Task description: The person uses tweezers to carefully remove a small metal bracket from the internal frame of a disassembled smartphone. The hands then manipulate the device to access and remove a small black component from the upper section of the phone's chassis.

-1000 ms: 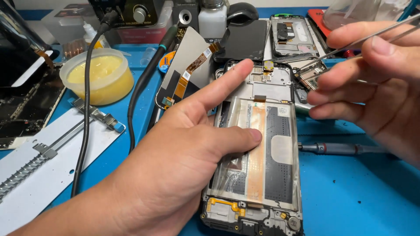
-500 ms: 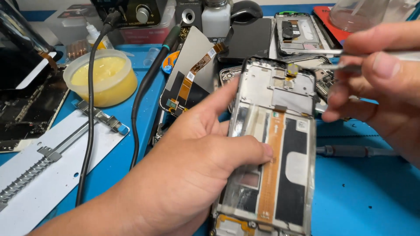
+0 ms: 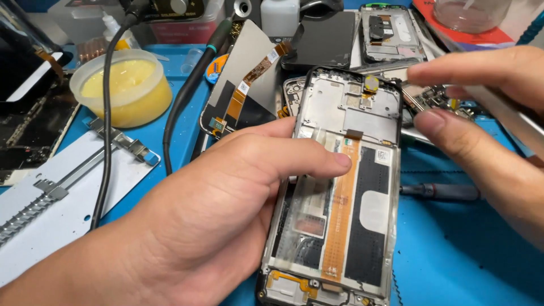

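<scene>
While the opened phone frame (image 3: pixel 340 187) lies at the centre of the view, its long axis runs nearly top to bottom, tipped slightly so the upper end leans right; the camera-cutout end points away from the person and the connector end toward the lower edge. An orange flex ribbon (image 3: pixel 341 209) runs lengthwise down its middle, beside a black panel (image 3: pixel 371 209). The left hand (image 3: pixel 226 209) grasps the frame along its left edge, thumb laid across the inner face and touching the ribbon's upper part. The right hand (image 3: pixel 481 124) hovers at the frame's upper right corner, thumb and forefinger pinched on a thin metal tool (image 3: pixel 498 110), too blurred to identify. Half a second earlier the frame sat lower in the view with its top further from the right hand; it now stands higher and closer to those fingers. A dark screwdriver (image 3: pixel 442 191) lies just right of the frame on the blue bench (image 3: pixel 453 260). Farther left stand a round tub of yellow paste (image 3: pixel 122 90), a black cable (image 3: pixel 107 130) and a white plate with metal clips (image 3: pixel 62 192). A loose display with its ribbon (image 3: pixel 243 90) lies behind the left hand.
</scene>
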